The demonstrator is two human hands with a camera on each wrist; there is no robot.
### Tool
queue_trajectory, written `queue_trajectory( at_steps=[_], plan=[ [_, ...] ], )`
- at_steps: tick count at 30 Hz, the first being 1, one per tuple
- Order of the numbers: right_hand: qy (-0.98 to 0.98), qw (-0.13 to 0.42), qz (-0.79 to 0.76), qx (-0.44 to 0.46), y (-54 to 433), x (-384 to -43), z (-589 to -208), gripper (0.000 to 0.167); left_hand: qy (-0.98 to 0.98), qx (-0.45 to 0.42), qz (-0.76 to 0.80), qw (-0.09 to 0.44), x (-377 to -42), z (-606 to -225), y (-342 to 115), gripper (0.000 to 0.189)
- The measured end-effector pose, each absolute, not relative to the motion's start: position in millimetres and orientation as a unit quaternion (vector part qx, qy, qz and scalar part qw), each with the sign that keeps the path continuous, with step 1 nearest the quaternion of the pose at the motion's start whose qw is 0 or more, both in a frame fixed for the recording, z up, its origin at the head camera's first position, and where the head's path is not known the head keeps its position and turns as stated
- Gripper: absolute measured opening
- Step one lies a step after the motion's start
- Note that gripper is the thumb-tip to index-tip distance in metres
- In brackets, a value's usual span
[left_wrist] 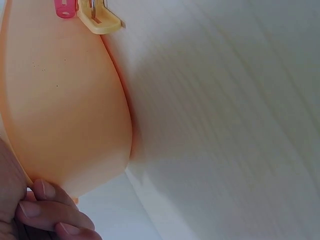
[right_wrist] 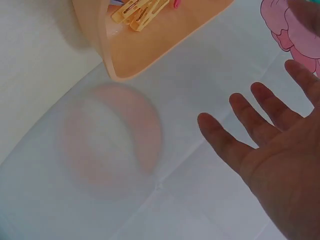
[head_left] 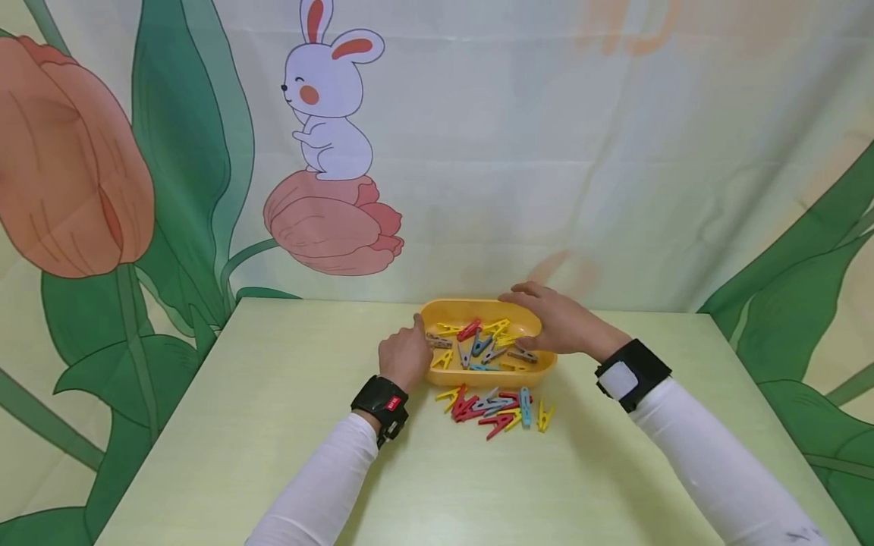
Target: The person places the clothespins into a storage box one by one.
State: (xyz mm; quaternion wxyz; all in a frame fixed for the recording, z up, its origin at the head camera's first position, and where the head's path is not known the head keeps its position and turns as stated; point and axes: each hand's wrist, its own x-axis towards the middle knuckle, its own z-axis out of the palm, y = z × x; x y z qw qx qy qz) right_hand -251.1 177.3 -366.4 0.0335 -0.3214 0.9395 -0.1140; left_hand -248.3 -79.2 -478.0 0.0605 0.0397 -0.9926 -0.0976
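Observation:
A yellow plastic basin (head_left: 456, 377) stands near the table's back edge with several clothespins (head_left: 481, 345) in it, yellow, red, blue and grey. At its left end my left hand (head_left: 404, 355) grips the rim. The left wrist view shows those fingers (left_wrist: 50, 215) curled against the outer wall of the basin (left_wrist: 75, 115). Over the basin's right end is my right hand (head_left: 556, 322), its fingers spread and holding nothing. In the right wrist view this hand (right_wrist: 280, 145) appears apart from the basin (right_wrist: 150, 55), fingers separated.
In front of the basin lies a loose pile of clothespins (head_left: 488, 406), red, yellow, blue and grey. A yellow clothespin (head_left: 545, 416) lies at the pile's right side. Behind the pale table (head_left: 273, 425) hangs a printed cloth (head_left: 478, 189) with a rabbit and tulips.

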Motion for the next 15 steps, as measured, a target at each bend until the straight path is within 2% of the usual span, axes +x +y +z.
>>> queue_trajectory(
  at_steps=[9,15],
  plan=[
    [0.93,0.046,-0.088,-0.353,180.4,-225.4,-362.5,0.104,-0.993,0.037,-0.099,0.058,-246.4,-476.8,-78.2,0.059],
    [0.924,0.033,-0.059,-0.376,175.9,-205.4,-363.2,0.113,-0.992,0.039,-0.103,0.058,-246.4,-475.9,-78.2,0.059]
  ],
)
